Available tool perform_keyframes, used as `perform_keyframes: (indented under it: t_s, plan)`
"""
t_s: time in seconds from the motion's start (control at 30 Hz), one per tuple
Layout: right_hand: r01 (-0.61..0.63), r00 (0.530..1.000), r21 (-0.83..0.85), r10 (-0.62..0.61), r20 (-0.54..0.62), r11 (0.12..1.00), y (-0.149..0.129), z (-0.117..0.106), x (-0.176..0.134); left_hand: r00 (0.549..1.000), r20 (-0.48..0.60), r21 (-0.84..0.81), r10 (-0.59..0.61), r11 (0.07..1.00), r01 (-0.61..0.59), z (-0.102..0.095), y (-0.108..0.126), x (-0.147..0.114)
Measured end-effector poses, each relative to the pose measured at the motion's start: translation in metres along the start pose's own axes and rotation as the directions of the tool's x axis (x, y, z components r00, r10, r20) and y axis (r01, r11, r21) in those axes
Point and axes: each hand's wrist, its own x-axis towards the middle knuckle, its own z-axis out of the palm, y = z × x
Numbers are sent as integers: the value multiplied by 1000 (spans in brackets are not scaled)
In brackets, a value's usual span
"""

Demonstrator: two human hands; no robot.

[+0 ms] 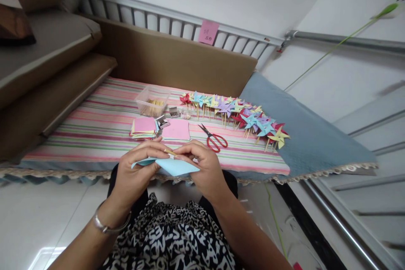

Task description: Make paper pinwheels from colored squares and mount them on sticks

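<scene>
Between my two hands, over the front edge of the striped cloth, is a sheet of light blue paper [177, 167], partly folded or curled. My left hand [138, 164] is closed on the paper's left part. At the paper's right side my right hand [202, 166] pinches its upper edge. A short wooden stick [170, 152] shows between the fingertips of both hands; its far end is hidden. Just beyond my hands lie red-handled scissors [214, 138], blades open, a stack of coloured paper squares [143, 128] and a pink paper square [176, 129].
A clear plastic box [152, 101] holds thin wooden sticks. Small opened boxes [162, 122] stand by the paper. Several finished paper pinwheels [224, 107] lie in a row on the striped cloth [95, 122]. Behind is a brown board [171, 57]; cushioned panels [47, 63] are at left.
</scene>
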Motion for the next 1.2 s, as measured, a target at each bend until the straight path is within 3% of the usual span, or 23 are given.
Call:
perform_keyframes:
  t_s: [0.23, 0.5, 0.73, 1.2]
  plan:
    - [-5, 1000, -19, 5, -16, 1000, -3, 0, 0, 1000, -8, -12, -28, 1000, 28, 0, 1, 0]
    - [87, 996, -39, -88, -25, 995, 0, 2, -3, 999, -12, -59, -40, 997, 40, 1, 1, 0]
    - [9, 998, -5, -10, -56, 1000, 2, 4, -2, 999, 9, -55, -53, 997, 53, 0, -3, -1]
    - [3, 999, -22, -4, -46, 1000, 4, 4, -3, 997, -1, -80, -78, 994, 77, 1, -3, -1]
